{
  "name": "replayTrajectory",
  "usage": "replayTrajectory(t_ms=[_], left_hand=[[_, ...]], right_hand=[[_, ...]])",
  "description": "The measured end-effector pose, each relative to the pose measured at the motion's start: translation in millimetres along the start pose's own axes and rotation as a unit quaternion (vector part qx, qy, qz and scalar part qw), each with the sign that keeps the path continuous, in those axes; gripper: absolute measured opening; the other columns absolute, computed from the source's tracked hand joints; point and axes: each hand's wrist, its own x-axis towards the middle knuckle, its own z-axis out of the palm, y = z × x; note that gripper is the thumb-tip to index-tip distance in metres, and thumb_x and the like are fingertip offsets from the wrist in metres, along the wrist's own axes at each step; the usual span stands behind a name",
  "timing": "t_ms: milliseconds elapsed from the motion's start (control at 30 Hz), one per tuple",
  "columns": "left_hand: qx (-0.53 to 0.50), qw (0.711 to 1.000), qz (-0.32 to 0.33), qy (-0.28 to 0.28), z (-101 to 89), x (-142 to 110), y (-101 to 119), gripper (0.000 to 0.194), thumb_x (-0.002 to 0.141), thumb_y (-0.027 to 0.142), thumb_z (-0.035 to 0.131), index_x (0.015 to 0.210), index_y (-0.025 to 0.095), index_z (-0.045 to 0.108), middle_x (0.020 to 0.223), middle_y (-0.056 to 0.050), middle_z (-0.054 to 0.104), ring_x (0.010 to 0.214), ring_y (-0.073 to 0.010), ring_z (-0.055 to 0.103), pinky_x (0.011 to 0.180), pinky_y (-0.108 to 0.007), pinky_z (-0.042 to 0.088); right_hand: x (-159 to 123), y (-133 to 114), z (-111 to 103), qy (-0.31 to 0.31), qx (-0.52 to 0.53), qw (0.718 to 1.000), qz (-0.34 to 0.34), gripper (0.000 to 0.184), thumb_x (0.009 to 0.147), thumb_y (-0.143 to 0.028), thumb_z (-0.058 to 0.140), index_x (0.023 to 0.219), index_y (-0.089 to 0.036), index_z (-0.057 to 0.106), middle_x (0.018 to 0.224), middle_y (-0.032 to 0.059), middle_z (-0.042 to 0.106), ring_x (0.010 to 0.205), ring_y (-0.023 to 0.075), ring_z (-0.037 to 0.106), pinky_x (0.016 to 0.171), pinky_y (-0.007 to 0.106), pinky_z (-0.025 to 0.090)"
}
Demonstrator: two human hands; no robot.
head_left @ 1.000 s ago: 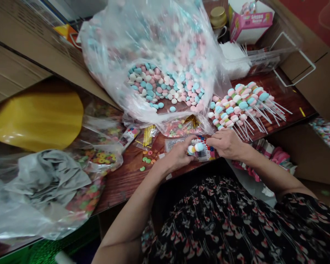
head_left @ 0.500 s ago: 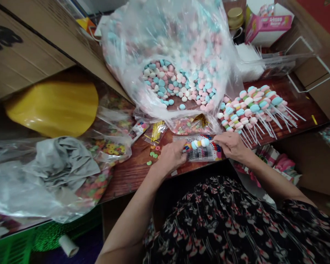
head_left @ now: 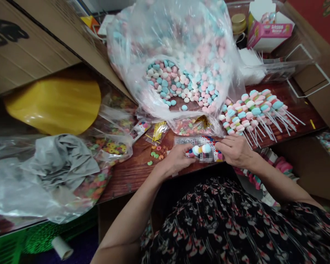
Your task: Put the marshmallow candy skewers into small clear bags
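A short marshmallow skewer [head_left: 202,149], with blue and white sweets and a yellow piece between them, lies over a stack of clear printed plastic bags [head_left: 185,140] at the table's front edge. My left hand [head_left: 177,159] is closed at the skewer's left end, covering that part of it. On the other side, my right hand [head_left: 236,151] pinches the right end of the printed bags, its fingertips just short of the skewer. Finished marshmallow skewers [head_left: 253,108] with white sticks lie piled beyond my right hand.
Behind my hands stands a large clear bag [head_left: 165,33] of pink, white and blue marshmallows. Loose gummy rings [head_left: 154,154] and gold twist ties [head_left: 159,131] lie left of centre. A grey cloth [head_left: 63,161] rests on a bag at left. A wire handle [head_left: 323,73] juts out at right.
My right hand has shifted slightly right and down, its fingers more curled over the bag's end. My left hand has moved a little right with the skewer.
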Motion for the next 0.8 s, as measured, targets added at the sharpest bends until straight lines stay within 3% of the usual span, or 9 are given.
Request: replayTrajectory(t_ms=[333, 633, 800], left_hand=[[0.119, 0.987, 0.002, 0.112, 5.9, 2.1, -3.6, 0.002, 0.073, 0.020, 0.060, 0.072, 0.019, 0.059, 0.066, 0.000, 0.062, 0.061, -0.0146, 0.054, 0.055, -0.025, 0.032], [0.133, 0.989, 0.049, 0.046, 11.5, 3.7, 7.5, 0.012, 0.080, 0.030, 0.060, 0.080, 0.019, 0.063, 0.073, -0.002, 0.066, 0.066, -0.0155, 0.057, 0.060, -0.025, 0.034], [0.168, 0.984, 0.035, 0.039, 6.8, -1.4, 8.6, 0.012, 0.074, 0.021, 0.062, 0.086, 0.020, 0.063, 0.084, -0.004, 0.069, 0.075, -0.0190, 0.060, 0.063, -0.027, 0.038]], right_hand=[[-0.8, -17.5, -16.7, -0.072, -0.008, 0.997, 0.023, 0.019, 0.079, -0.006, 0.044, 0.076, -0.018, 0.059, 0.063, 0.0016, 0.057, 0.060, 0.0148, 0.041, 0.059, 0.032, 0.026], [-0.4, -21.7, -4.8, -0.066, 0.018, 0.996, 0.050, 0.021, 0.076, -0.004, 0.043, 0.076, -0.017, 0.060, 0.064, 0.0024, 0.058, 0.059, 0.0146, 0.040, 0.058, 0.031, 0.025], [-1.0, -10.0, -7.1, -0.059, 0.030, 0.997, 0.029, 0.019, 0.083, -0.008, 0.046, 0.079, -0.018, 0.062, 0.067, 0.0014, 0.061, 0.066, 0.0154, 0.044, 0.064, 0.032, 0.027]])
